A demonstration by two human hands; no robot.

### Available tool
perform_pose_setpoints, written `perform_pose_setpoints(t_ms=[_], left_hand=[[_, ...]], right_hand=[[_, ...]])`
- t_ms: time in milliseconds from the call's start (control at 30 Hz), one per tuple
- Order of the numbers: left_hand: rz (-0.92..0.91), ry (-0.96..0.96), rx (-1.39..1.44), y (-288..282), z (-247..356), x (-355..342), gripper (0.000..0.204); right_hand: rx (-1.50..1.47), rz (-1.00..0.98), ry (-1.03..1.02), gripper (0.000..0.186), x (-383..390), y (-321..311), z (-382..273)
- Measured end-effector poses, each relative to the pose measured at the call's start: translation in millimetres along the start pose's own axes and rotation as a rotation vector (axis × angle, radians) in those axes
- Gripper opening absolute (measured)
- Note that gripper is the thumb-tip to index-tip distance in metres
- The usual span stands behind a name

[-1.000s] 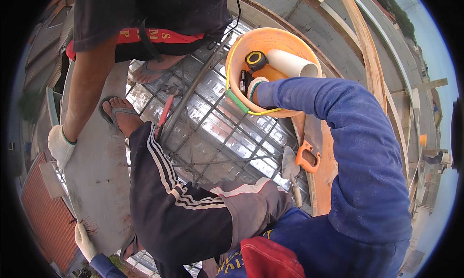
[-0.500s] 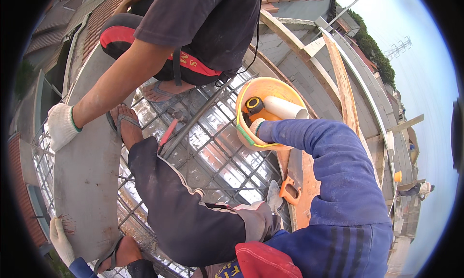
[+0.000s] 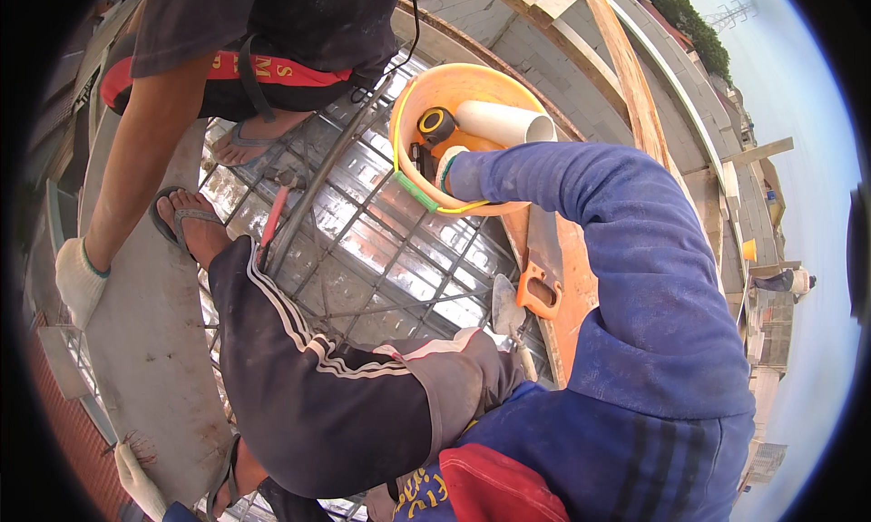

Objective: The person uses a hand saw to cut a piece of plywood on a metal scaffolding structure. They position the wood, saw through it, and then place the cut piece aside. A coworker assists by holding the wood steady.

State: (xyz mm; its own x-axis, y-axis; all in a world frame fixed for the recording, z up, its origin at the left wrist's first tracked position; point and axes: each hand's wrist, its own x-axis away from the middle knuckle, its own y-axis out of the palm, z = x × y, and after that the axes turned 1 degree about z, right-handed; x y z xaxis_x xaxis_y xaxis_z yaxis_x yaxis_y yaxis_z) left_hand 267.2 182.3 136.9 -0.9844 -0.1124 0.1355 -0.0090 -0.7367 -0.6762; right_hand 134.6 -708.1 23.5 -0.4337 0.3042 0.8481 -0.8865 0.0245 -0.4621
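My right hand (image 3: 447, 166), in a pale knitted glove, reaches down inside an orange bucket (image 3: 408, 114) with a green-gripped yellow handle. Its fingers are hidden by the bucket and my blue sleeve. Near it in the bucket lie a black-and-yellow tape measure (image 3: 436, 123), a white pipe piece (image 3: 504, 123) and a dark object I cannot make out. At the lower left, my gloved left hand (image 3: 138, 486) is closed on the edge of a long grey board (image 3: 150, 359). A co-worker's gloved hand (image 3: 80, 282) holds the same board farther up.
Metal decking (image 3: 363, 241) under a rebar grid spreads below me. A hammer (image 3: 275, 218) lies there beside a bar. Right of my knee are a trowel (image 3: 507, 306) and an orange-handled handsaw (image 3: 542, 286) on a wooden plank (image 3: 581, 286). The co-worker squats at the upper left.
The view has shifted, so the bucket, board and co-worker appear farther left and the bucket higher. My right hand is still in the bucket, and my left stays at the board's edge.
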Motion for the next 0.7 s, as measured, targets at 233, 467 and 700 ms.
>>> perform_pose_setpoints(t_ms=[233,467,700], left_hand=[[0.027,0.000,-0.004,5.1,16.7,17.2,0.055],[0.039,0.006,-0.039,2.1,16.7,19.7,0.055],[0.033,0.066,-0.004,15.2,30.4,18.1,0.053]], right_hand=[[0.144,0.352,-0.154,0.037,52.0,36.6,34.7],[-0.031,0.479,0.165,0.048,35.2,117.5,14.2],[-0.109,0.427,0.158,0.046,27.4,129.9,21.1]])
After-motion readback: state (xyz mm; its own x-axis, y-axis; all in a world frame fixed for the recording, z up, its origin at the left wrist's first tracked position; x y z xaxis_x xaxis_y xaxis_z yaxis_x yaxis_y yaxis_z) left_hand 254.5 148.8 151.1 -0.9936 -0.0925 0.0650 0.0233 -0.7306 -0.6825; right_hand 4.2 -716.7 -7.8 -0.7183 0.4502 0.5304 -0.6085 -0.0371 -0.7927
